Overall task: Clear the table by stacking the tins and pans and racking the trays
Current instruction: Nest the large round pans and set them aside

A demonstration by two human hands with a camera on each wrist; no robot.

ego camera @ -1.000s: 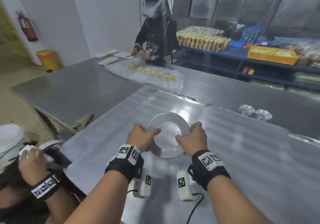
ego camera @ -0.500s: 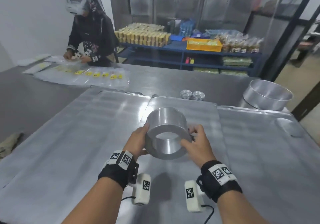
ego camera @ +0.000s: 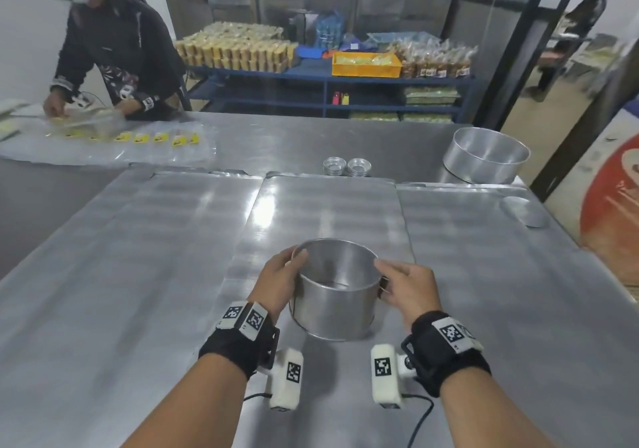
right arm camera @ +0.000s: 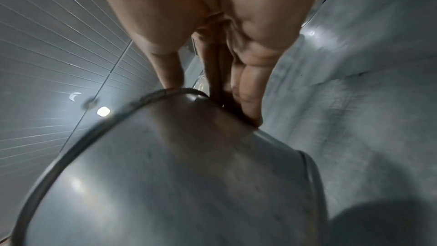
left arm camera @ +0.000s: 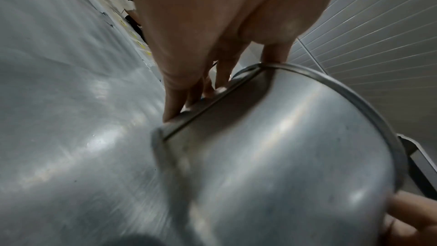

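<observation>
Left hand [ego camera: 280, 283] and right hand [ego camera: 405, 286] grip pan [ego camera: 335, 304] by its rim, upright near tabletop's [ego camera: 121, 274] front edge, ready for stacking.

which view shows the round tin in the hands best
The head view: the whole round tin shows, open top up, with the left hand and right hand gripping its rim. Both wrist views show only a blurred close-up of its wall and rim under the fingers.

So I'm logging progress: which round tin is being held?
The tall tin nearest you, gripped by both hands; the wider tin sits untouched at the far right.
</observation>
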